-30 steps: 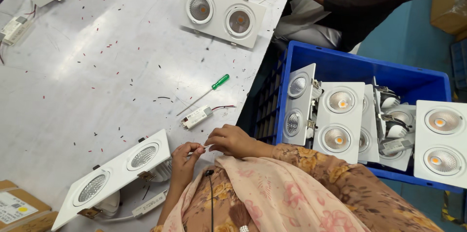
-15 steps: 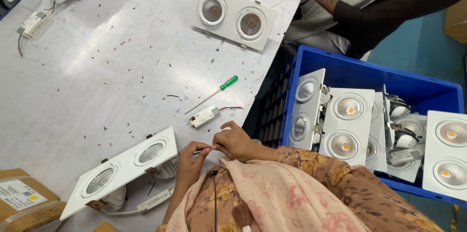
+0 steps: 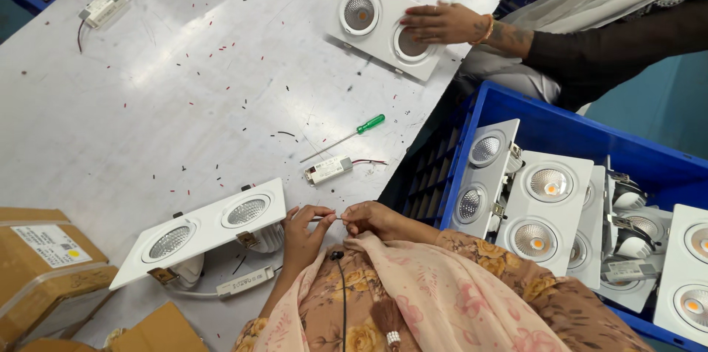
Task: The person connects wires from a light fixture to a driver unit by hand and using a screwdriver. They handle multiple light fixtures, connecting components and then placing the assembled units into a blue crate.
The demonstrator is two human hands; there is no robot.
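- Pinching a thin wire point(image 3: 330, 218) between fingertips: left hand point(image 3: 301, 232) and right hand point(image 3: 366, 218) are held close together at the near table edge, fingers closed on the wire's ends (too fine to tell how it is joined).
- Twin downlight fixture point(image 3: 206, 231), white w/ 2 round lamps, is lying just left of the left hand, tilted; its driver box point(image 3: 245, 282) is seen below it.
- Small white driver point(image 3: 329, 169) w/ red lead and a green-handled screwdriver point(image 3: 344, 137) are lying just beyond the hands.
- Blue crate point(image 3: 560, 127) at right is filled w/ more fixtures.
- Co-worker's hand point(image 3: 442, 23) is resting on another twin fixture point(image 3: 383, 21) at the far side.
- Cardboard box point(image 3: 46, 263) is at left.
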